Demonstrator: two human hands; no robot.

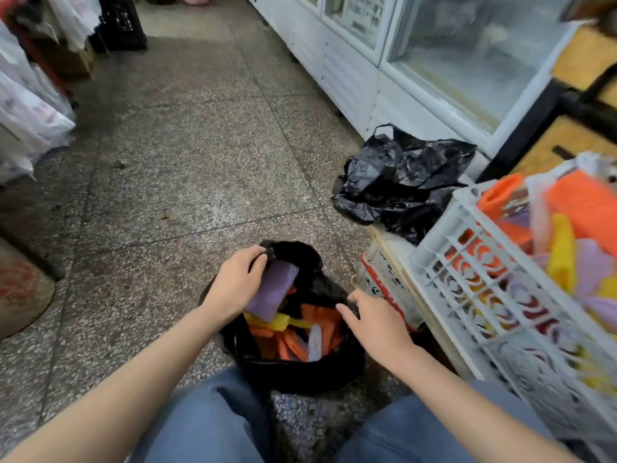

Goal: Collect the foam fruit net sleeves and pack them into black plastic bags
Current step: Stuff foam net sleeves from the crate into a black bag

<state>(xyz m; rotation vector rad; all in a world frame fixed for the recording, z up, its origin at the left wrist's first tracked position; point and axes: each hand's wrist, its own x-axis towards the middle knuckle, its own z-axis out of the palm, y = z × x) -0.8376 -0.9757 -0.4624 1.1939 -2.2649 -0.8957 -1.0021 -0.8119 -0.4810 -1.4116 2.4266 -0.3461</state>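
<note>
The blurred white crate (pixel 467 295) ran off the right edge. The left hand (pixel 233 282) hid parts of the purple sleeve (pixel 277 289) and black bag (pixel 300 375).

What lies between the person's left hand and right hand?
Head view: the open mouth of the black plastic bag, showing a purple foam net sleeve above a yellow foam sleeve and orange foam sleeves.

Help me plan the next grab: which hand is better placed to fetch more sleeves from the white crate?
Right. The right hand pinches the rim of the black bag nearest the white crate; the left hand grips the far rim.
</note>
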